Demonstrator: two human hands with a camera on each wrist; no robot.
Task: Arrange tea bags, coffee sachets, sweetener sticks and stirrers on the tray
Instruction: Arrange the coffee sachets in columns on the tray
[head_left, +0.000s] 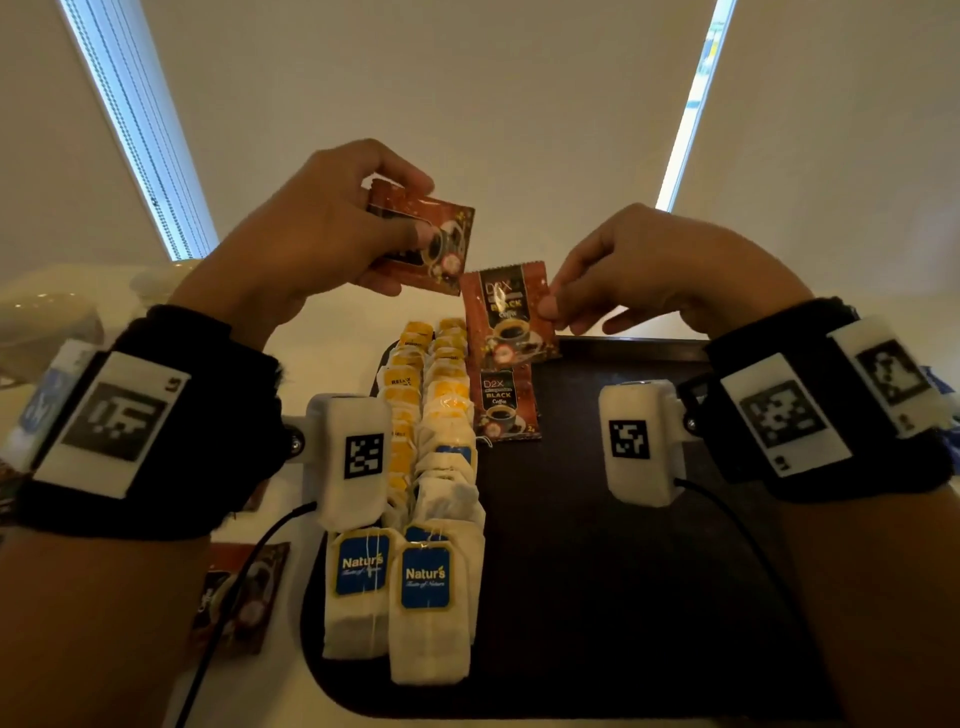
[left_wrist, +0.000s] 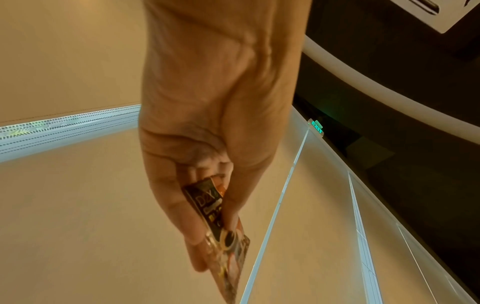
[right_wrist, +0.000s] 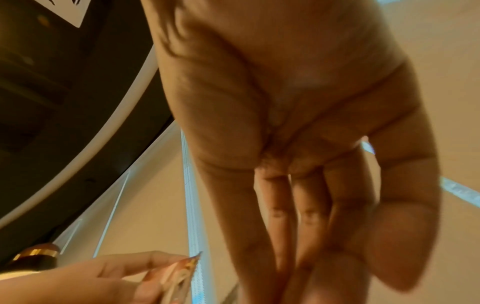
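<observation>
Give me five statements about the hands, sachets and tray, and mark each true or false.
1. The left hand holds a coffee sachet above the table. True.
2. The right hand is empty. False: it pinches a second sachet by its edge.
3. One sachet already lies flat on the tray. True.
4. The tea bags are scattered over the tray's right half. False: they stand in two rows along its left side.
5. Every tea bag tag is blue. False: the nearest tags are blue, the farther ones yellow.
</observation>
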